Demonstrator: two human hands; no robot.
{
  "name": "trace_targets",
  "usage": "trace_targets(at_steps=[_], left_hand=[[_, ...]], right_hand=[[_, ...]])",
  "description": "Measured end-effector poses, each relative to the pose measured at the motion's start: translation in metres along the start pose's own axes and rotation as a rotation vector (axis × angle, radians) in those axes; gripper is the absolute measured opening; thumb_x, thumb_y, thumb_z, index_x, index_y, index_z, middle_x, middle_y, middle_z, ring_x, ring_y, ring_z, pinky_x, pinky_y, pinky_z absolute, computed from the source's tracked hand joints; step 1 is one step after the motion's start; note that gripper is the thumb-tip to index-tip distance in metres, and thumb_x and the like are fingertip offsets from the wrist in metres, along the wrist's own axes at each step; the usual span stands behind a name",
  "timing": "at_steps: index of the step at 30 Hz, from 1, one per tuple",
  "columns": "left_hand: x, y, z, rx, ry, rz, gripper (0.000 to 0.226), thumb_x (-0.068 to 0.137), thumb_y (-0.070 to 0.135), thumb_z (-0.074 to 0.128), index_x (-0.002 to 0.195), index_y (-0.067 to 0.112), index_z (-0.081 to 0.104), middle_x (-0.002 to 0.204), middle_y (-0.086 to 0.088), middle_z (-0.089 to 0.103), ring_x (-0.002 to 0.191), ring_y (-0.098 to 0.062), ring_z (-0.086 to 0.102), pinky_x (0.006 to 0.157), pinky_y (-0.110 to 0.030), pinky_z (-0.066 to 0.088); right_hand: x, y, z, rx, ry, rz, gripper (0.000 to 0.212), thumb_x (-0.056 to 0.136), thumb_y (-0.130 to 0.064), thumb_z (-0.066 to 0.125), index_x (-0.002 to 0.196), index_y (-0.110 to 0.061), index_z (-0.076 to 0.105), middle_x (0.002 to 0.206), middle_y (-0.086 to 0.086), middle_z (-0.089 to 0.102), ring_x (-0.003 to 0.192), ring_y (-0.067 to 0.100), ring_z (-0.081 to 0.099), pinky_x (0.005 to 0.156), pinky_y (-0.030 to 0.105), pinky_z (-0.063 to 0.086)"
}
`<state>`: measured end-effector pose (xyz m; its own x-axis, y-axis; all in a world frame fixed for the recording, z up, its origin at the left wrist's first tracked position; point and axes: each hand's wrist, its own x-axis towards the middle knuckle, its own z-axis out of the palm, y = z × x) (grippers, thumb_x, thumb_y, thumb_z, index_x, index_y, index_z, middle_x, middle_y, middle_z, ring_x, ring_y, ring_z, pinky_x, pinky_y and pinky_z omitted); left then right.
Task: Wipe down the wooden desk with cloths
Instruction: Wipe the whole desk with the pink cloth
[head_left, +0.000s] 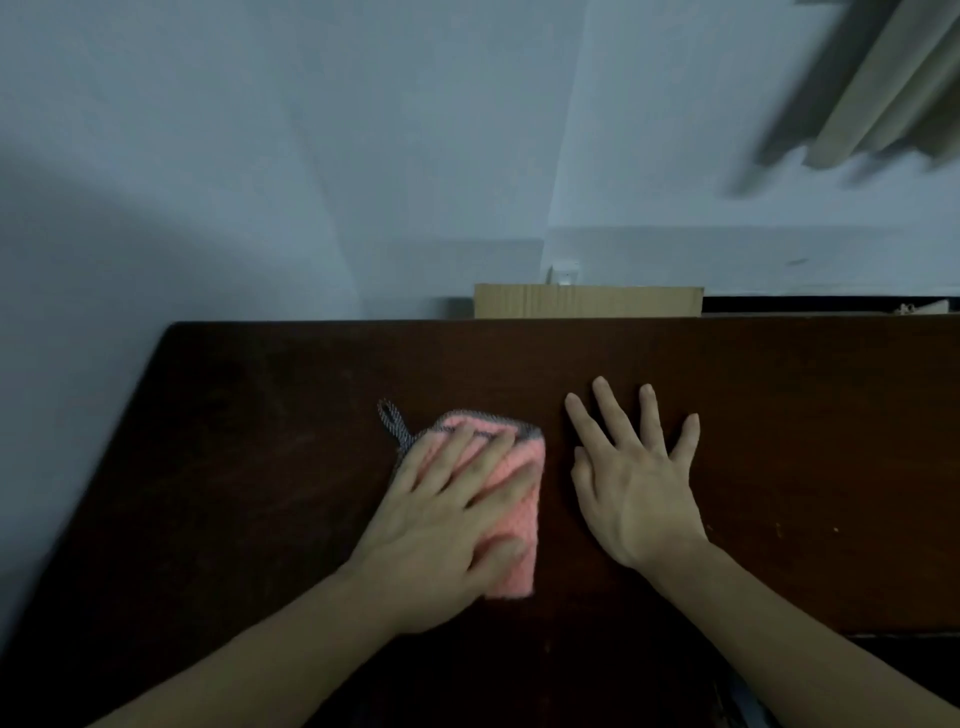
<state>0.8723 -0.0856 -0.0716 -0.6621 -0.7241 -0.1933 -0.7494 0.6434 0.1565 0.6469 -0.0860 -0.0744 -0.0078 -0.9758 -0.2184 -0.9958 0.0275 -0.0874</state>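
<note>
The pink cloth (511, 499) lay folded on the dark wooden table (805, 441), a little left of its middle, with a grey-edged hanging loop (393, 422) sticking out at its far left corner. My left hand (447, 525) rested on top of it, palm down, fingers stretched forward and pressed flat across the fabric; the cloth showed past my fingertips and along the thumb side, and nothing was curled round it. My right hand (636, 486) lay just beside the cloth on its right, apart from it, palm flat on the bare wood with the fingers spread wide and holding nothing. Behind the table's far edge stood a cardboard panel (587, 301) against the pale wall (311, 156). A blurred beige curtain (883, 93) hung at upper right.
</note>
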Motion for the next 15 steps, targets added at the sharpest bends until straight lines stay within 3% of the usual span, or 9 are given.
trace_targets(at_steps=[3, 7, 11, 15], left_hand=[[-0.003, -0.029, 0.000, 0.034, 0.003, 0.044, 0.066, 0.101, 0.069, 0.016, 0.157, 0.048, -0.012, 0.167, 0.015, -0.019, 0.154, -0.017, -0.021, 0.123, -0.046, -0.013], [0.048, -0.069, -0.012, 0.045, 0.091, -0.221, 0.071, 0.090, 0.072, -0.005, 0.157, 0.048, -0.014, 0.169, 0.012, -0.011, 0.156, -0.024, -0.004, 0.124, -0.049, -0.004], [0.087, -0.085, -0.019, -0.003, 0.098, -0.443, 0.068, 0.098, 0.070, 0.006, 0.160, 0.044, -0.004, 0.171, 0.005, -0.005, 0.156, -0.031, -0.001, 0.124, -0.054, -0.001], [0.072, -0.067, -0.017, -0.023, 0.111, -0.473, 0.068, 0.099, 0.066, 0.009, 0.161, 0.042, -0.004, 0.171, 0.004, -0.008, 0.156, -0.030, -0.005, 0.124, -0.053, -0.001]], right_hand=[[0.000, -0.001, 0.000, -0.013, -0.005, 0.009, 0.078, 0.086, -0.053, -0.010, 0.161, -0.035, 0.005, 0.171, -0.001, -0.002, 0.155, 0.039, -0.009, 0.117, 0.071, -0.002], [-0.003, 0.001, 0.001, -0.016, 0.010, 0.009, 0.079, 0.086, -0.053, -0.012, 0.161, -0.037, 0.003, 0.170, -0.003, -0.005, 0.154, 0.038, -0.012, 0.116, 0.070, -0.006], [-0.005, 0.003, -0.001, -0.019, 0.010, -0.001, 0.079, 0.085, -0.054, -0.011, 0.161, -0.037, 0.003, 0.170, -0.003, -0.005, 0.154, 0.038, -0.011, 0.116, 0.070, -0.005], [-0.005, -0.001, -0.001, 0.002, 0.026, 0.000, 0.064, 0.098, -0.050, 0.004, 0.161, -0.036, 0.006, 0.171, -0.002, -0.002, 0.155, 0.039, -0.011, 0.116, 0.071, -0.005]])
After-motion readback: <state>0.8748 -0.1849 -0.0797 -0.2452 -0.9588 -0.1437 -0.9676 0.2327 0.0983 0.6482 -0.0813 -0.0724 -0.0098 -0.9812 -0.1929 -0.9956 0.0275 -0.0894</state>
